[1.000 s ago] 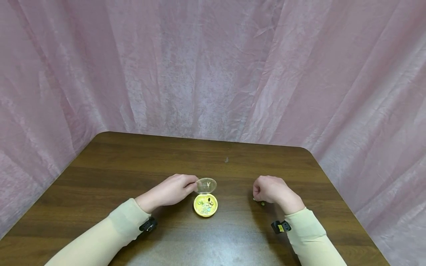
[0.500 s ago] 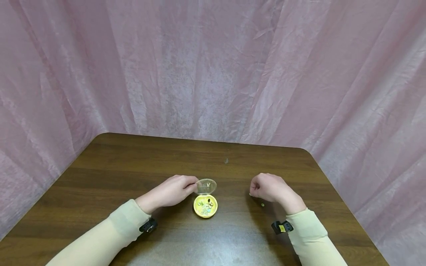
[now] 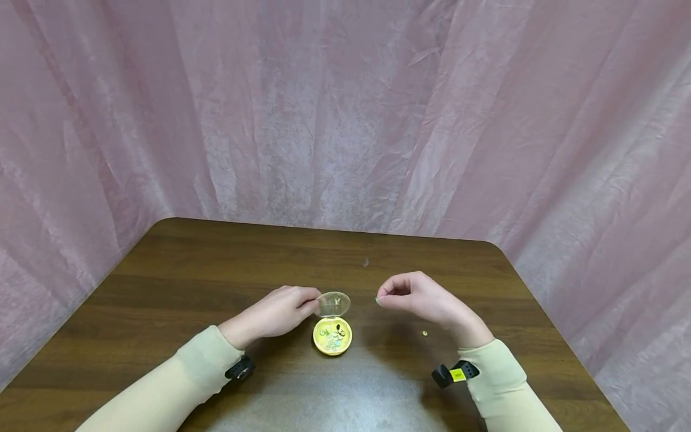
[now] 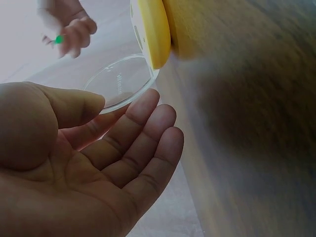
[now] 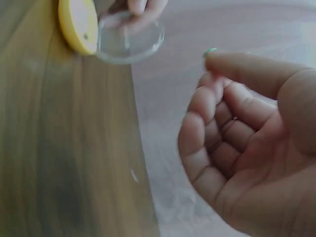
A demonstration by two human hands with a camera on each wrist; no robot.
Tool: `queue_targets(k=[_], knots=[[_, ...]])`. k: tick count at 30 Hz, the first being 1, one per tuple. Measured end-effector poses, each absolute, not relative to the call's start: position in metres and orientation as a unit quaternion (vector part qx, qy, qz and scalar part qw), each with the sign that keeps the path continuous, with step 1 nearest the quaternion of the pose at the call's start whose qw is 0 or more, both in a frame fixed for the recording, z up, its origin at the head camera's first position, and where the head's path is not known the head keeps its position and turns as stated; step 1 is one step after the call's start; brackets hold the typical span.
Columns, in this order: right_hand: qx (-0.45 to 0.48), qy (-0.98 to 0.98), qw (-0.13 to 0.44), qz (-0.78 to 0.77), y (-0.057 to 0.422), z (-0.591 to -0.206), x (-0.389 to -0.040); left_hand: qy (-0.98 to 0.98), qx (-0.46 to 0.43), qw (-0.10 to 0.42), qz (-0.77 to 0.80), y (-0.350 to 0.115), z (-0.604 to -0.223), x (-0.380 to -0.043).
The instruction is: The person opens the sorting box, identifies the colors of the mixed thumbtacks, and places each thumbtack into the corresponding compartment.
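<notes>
A round yellow case (image 3: 332, 353) lies on the table with its clear hinged lid (image 3: 336, 304) raised. Several small trinkets (image 3: 332, 341), green, pale blue and dark, are inside it. My left hand (image 3: 283, 309) pinches the lid's edge between thumb and forefinger; its other fingers extend loosely in the left wrist view. To the right of the case, my right hand (image 3: 423, 297) is raised over the table. Between its thumb and fingertips it pinches a tiny green piece (image 4: 59, 39), mostly hidden by the thumb in the right wrist view.
One small yellow-green piece (image 3: 424, 333) lies on the brown wooden table (image 3: 216, 252), below my right hand. A pale mark (image 3: 366, 262) shows farther back on the tabletop. Pink curtains (image 3: 345, 120) hang behind the table.
My right hand has lifted from the table and moved left toward the case, carrying the tiny green piece. The left hand stays at the lid.
</notes>
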State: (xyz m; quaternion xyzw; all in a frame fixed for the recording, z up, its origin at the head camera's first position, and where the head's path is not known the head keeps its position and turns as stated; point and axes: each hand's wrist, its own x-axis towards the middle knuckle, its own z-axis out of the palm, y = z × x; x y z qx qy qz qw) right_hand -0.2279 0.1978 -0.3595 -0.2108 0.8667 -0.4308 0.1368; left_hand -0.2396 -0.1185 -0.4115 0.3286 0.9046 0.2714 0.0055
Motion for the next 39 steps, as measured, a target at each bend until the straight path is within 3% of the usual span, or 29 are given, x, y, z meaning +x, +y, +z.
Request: queue_targets(k=[11,23,31,39], knots=[[-0.267,0.661,0.215,-0.668,0.18,-0.365,-0.224,0.902,0.331,0.008,0.275,-0.118,-0.409,-0.238],[-0.336,0.482,0.305,-0.75,0.156,-0.376,-0.217,0.897,0.342,-0.002,0.279,-0.118,-0.407,-0.235],[-0.36,0.441,0.326,-0.755,0.141,-0.381,-0.211,0.897,0.343,0.0,0.28,-0.117,-0.406,-0.236],[-0.335,0.517,0.305,-0.726,0.135,-0.38,-0.21,0.898,0.339,0.0,0.28,-0.118,-0.408,-0.238]])
